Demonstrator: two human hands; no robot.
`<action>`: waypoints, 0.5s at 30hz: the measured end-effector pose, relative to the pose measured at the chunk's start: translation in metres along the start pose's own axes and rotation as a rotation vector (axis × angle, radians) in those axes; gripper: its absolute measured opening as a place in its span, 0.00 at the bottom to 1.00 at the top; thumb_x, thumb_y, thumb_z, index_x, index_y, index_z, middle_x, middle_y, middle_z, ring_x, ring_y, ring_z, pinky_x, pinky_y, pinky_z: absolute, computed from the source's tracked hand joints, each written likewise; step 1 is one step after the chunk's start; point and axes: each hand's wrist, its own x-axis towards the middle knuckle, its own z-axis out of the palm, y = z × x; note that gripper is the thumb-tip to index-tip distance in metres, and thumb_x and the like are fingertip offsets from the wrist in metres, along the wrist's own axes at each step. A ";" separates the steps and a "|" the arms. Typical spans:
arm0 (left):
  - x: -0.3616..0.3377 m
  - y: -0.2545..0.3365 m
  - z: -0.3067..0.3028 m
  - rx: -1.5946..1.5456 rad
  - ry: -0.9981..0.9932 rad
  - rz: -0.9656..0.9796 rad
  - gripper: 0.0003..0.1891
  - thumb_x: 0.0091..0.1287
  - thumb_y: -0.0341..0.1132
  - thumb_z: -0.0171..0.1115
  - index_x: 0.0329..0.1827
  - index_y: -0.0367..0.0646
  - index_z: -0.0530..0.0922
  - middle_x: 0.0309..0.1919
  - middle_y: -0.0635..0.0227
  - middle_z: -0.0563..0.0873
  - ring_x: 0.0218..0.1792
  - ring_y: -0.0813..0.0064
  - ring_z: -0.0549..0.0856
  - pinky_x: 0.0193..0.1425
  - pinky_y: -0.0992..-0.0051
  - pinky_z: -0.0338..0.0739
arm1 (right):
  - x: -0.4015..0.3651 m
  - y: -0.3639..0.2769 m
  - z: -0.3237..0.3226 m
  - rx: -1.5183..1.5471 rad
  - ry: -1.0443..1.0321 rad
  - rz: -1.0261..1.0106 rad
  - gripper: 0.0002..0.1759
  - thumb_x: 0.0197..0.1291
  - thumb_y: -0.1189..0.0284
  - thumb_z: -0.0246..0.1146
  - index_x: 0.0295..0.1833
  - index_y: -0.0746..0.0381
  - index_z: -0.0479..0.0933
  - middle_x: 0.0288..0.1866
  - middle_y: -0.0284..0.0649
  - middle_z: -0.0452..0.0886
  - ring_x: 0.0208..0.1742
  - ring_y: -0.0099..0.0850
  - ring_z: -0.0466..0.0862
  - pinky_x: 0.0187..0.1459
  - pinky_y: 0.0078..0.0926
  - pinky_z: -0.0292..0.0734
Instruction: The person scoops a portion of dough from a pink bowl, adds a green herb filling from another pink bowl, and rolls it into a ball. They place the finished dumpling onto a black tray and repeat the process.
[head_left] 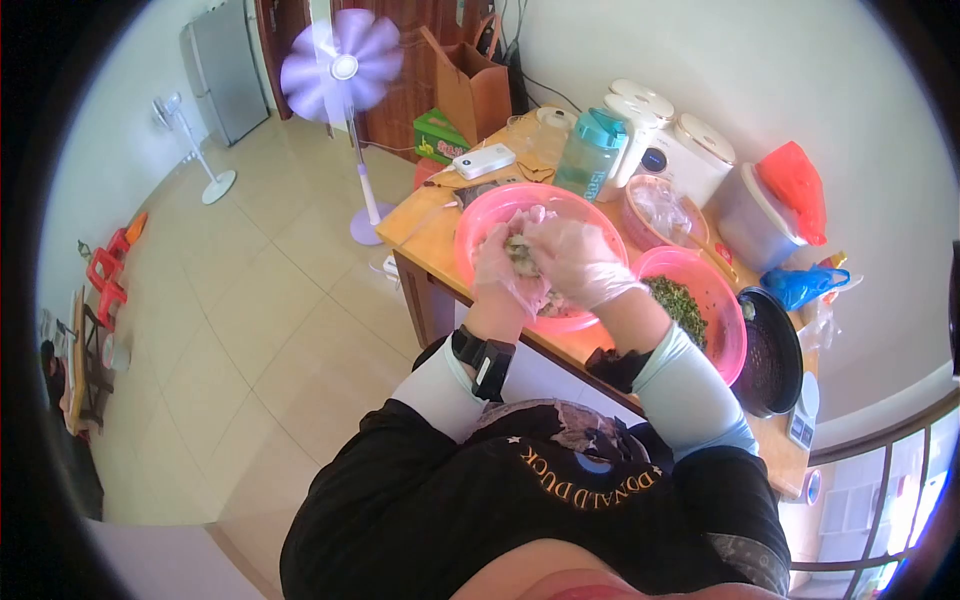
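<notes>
Glossy beige floor tiles (pixel 250 330) stretch wide and open on the left of the room, where two pedestal fans stand: a small white fan (pixel 170 108) and a purple-bladed fan (pixel 340 62) just beside the wooden surface (pixel 425 235). At the surface's near edge sits a round, translucent pink plastic bowl (pixel 490 210), one of two. Over it, in thin, crinkled clear gloves, the left hand (pixel 505 268), a black watch (pixel 484 358) on its wrist, and the right hand (pixel 578 258) meet, their fingers curled in around a pale, green-flecked lump (pixel 521 254) held above the bowl's contents. Behind stands a teal-lidded bottle (pixel 590 152). To the right, the second pink bowl (pixel 722 335) holds chopped greens (pixel 682 305) and touches a round black pan (pixel 772 352) that overhangs the edge. The right half is crowded, with little bare wood between vessels.
</notes>
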 end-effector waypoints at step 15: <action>-0.016 -0.002 0.011 0.023 -0.166 -0.063 0.08 0.71 0.38 0.66 0.47 0.46 0.85 0.42 0.72 0.91 0.42 0.74 0.90 0.42 0.72 0.86 | 0.010 0.018 0.003 0.351 -0.005 0.228 0.08 0.66 0.71 0.63 0.44 0.62 0.85 0.39 0.46 0.84 0.42 0.41 0.83 0.52 0.33 0.79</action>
